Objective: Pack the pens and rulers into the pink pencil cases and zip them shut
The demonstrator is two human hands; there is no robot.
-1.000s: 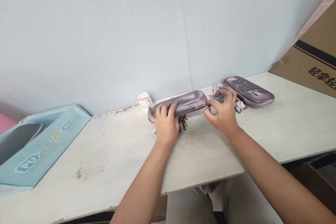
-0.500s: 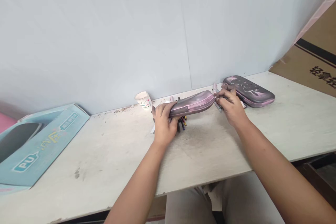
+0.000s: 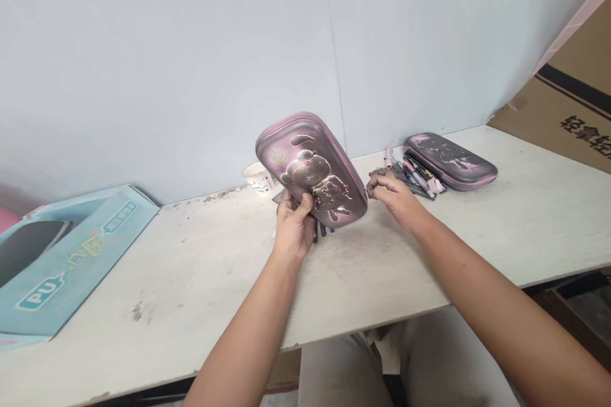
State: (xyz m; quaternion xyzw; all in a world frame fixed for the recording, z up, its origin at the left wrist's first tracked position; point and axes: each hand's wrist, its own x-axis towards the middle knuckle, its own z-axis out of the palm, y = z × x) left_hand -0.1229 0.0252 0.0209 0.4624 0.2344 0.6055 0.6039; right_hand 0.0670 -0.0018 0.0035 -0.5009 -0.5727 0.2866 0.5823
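Note:
My left hand [image 3: 296,224] grips a pink and dark grey pencil case [image 3: 312,168] by its lower left side, thumb on the front. The case is tilted above the table, its embossed bear-like figure facing me. At its right edge, my right hand [image 3: 389,196] pinches the small zipper pull [image 3: 367,191]. The zip looks closed along the edge that shows. Behind and below the case, pens [image 3: 323,229] lie partly hidden on the table.
A second, similar pencil case [image 3: 453,159] lies at the right, with several pens and markers [image 3: 416,175] beside it. A paper cup [image 3: 258,179] stands near the wall. At the left is a light blue box [image 3: 81,267]; at the right, a cardboard carton [image 3: 568,102].
The pencil case has turned from edge-on to upright, showing its embossed front. My right hand has moved left and slightly down with the zipper pull, uncovering the pens by the second case.

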